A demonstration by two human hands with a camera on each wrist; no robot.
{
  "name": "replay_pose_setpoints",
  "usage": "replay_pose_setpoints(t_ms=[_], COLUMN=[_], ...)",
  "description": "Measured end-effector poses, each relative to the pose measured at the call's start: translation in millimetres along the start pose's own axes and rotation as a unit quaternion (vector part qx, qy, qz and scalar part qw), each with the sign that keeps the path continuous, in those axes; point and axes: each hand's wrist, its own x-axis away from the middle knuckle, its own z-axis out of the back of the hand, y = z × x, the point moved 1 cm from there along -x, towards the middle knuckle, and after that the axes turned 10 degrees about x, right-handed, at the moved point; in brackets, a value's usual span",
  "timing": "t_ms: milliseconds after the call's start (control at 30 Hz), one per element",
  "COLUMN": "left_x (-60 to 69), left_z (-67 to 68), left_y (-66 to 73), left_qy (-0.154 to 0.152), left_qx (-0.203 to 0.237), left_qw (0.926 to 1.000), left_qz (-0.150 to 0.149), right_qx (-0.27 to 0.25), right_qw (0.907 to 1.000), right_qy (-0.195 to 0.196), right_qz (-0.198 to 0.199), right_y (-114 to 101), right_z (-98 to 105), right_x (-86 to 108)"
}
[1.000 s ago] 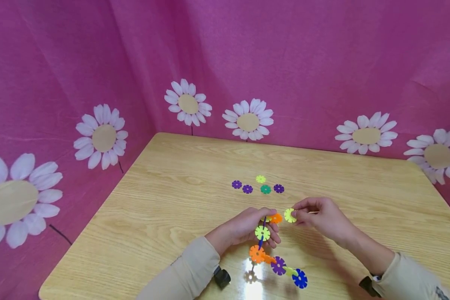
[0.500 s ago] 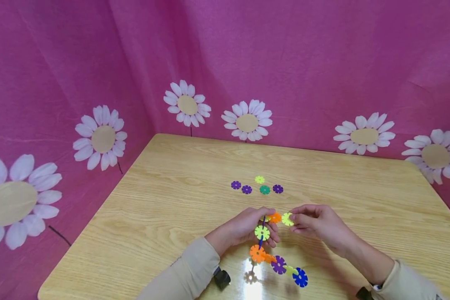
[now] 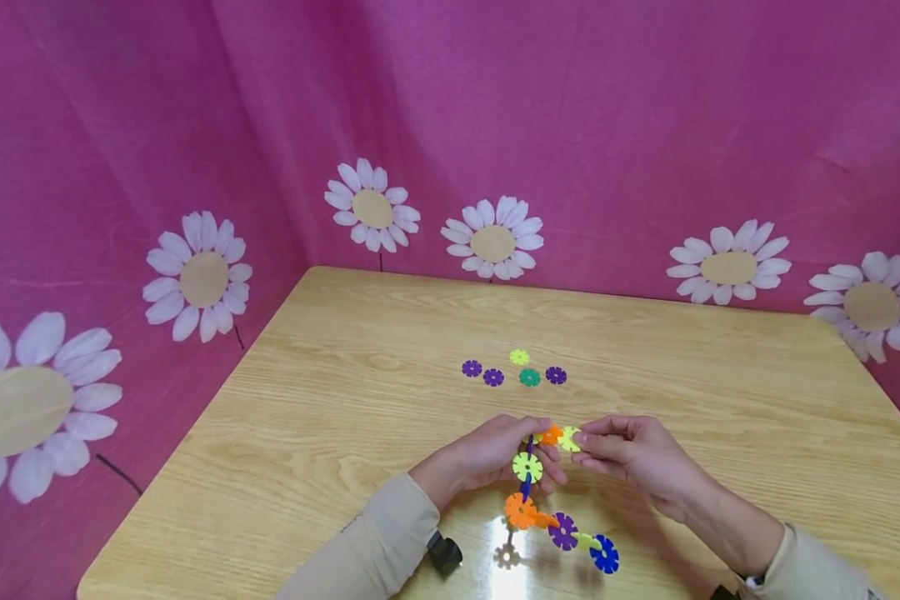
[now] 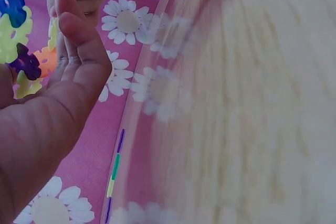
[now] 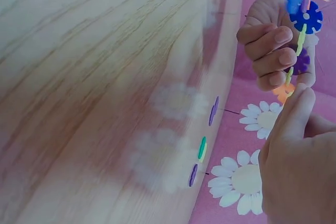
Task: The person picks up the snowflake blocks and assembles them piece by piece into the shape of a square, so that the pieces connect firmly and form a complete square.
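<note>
A chain of notched plastic flower discs, in yellow, orange, purple and blue, hangs from my left hand. The thumb and fingers pinch it by its upper end. From that grip an orange disc sticks out to the right. Between thumb and fingertips, my right hand pinches a yellow disc, whose edge meets the orange one; whether their slots are engaged I cannot tell. Part of the chain shows at the left of the left wrist view. In the right wrist view, a blue disc hangs near the left hand's fingers.
Farther back on the wooden table lie loose discs: a yellow one, a green one and several purple ones. A pink cloth with daisies stands behind the table's far edge.
My right hand has moved left, bringing its yellow disc from a gap's distance up against the orange disc. The left hand stays nearly still, and the hanging chain has shifted slightly right.
</note>
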Motion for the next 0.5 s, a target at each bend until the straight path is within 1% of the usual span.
replay_pose_setpoints(t_ms=[100, 233, 367, 500], left_x=[-0.5, -0.9, -0.2, 0.9], left_z=[0.1, 1.4, 2.5, 3.1], left_y=[0.0, -0.5, -0.9, -0.7], left_qy=[-0.016, -0.030, -0.032, -0.028], left_qx=[0.001, 0.003, 0.015, 0.025], left_qw=[0.9999, 0.9995, 0.9993, 0.9992], left_qz=[-0.005, -0.008, -0.012, -0.013], right_qx=[-0.010, -0.008, 0.003, 0.012], right_qw=[0.9999, 1.0000, 1.0000, 0.9998], right_qy=[-0.001, 0.002, 0.007, 0.010], right_qz=[0.003, 0.003, 0.001, 0.010], right_y=[-0.6, -1.3, -1.9, -3.6], right_z=[0.2, -0.8, -1.6, -1.7], right_x=[0.2, -1.1, -2.7, -3.1])
